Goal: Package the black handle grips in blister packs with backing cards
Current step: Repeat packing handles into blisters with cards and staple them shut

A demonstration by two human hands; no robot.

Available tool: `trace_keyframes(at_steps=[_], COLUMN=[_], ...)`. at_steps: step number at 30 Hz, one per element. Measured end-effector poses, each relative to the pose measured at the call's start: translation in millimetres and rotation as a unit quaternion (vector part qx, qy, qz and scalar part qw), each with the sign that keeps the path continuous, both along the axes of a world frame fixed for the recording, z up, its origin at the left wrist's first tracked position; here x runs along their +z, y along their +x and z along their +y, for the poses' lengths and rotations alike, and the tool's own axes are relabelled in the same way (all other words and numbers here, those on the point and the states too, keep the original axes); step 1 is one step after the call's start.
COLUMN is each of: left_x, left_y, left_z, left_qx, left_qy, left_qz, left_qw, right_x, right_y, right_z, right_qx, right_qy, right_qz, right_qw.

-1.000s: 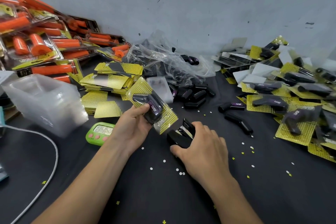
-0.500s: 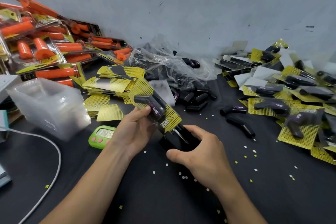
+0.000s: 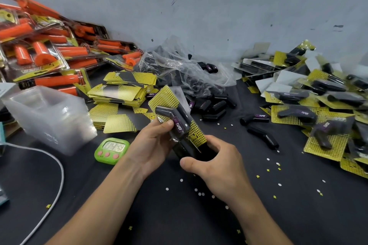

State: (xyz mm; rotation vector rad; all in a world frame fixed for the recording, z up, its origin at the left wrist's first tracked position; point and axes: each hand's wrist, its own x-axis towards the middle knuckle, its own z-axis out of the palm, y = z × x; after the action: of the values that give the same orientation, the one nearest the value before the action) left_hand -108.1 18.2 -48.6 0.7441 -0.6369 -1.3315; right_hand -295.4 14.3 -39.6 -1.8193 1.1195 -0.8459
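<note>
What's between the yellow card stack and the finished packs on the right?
A crumpled clear bag of black grips, some spilled loose in front of it, as seen in the head view.

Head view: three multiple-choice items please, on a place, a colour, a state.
1. The green timer is: A) left of the left hand B) atop the finished packs C) inside the bag
2. The packaged grips piled far left are: A) blue B) orange C) white
3. The left hand is: A) lying flat B) pressing the timer C) gripping the blister pack
A, it lies by the left wrist; B, plainly orange; C, thumb curls over the pack, while the right hand holds a black stapler at its end.
</note>
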Motion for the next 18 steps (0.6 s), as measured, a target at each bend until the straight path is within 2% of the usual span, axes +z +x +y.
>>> trace_keyframes(at_steps=[18], left_x=[0.3], left_y=[1.1], left_z=[-1.8], left_qx=[-0.016], left_qy=[-0.029], left_qz=[0.020], left_qw=[0.999], right_x=[-5.0], right_y=[2.3], right_z=[-4.3], right_qx=[-0.026], right_qy=[0.017], right_qz=[-0.024], right_qw=[0.999])
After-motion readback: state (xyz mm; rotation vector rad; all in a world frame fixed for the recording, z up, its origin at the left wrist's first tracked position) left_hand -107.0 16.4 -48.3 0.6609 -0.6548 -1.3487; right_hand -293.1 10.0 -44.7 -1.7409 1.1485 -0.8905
